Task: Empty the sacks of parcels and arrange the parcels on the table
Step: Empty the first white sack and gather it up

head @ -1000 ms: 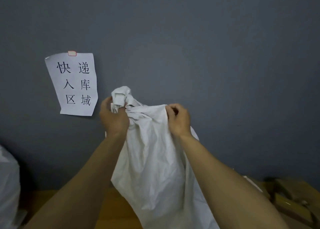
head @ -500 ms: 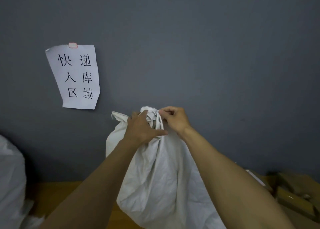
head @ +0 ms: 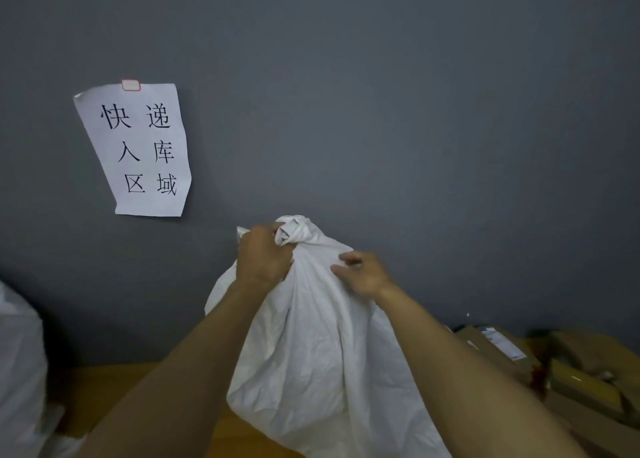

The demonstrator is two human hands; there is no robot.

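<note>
Head view: a white sack (head: 311, 353) stands upright on a wooden table (head: 114, 385), mid-frame, against a grey wall (head: 415, 111). Its cloth is wrinkled and its body full. The mouth is tied off in a knot (head: 294, 232) at the very top, not undone.

The left hand (head: 263, 260) is wrapped around the gathered neck of the sack, just left of and below the knot. Its fingers are curled tight into the cloth and its knuckles face the camera. The right hand (head: 363, 274) is lower, on the sack's right shoulder. Its thumb and fingers are bent and pinch a fold of fabric, well to the right of the knot. Both forearms are bare and reach in from the bottom edge, one on each side of the sack.

Brown cardboard parcels (head: 585, 388) are piled loosely on the table at far right, close to the sack's right side; one carries a white label (head: 502, 345). A second sack (head: 17, 371), also white, is cut off by the left edge, well apart from the held one.

A paper sign (head: 138, 149) with six black Chinese characters hangs on the wall upper left, tilted, fixed by a red-edged tab (head: 131, 85) at its top edge. Its lower corners curl a little.
</note>
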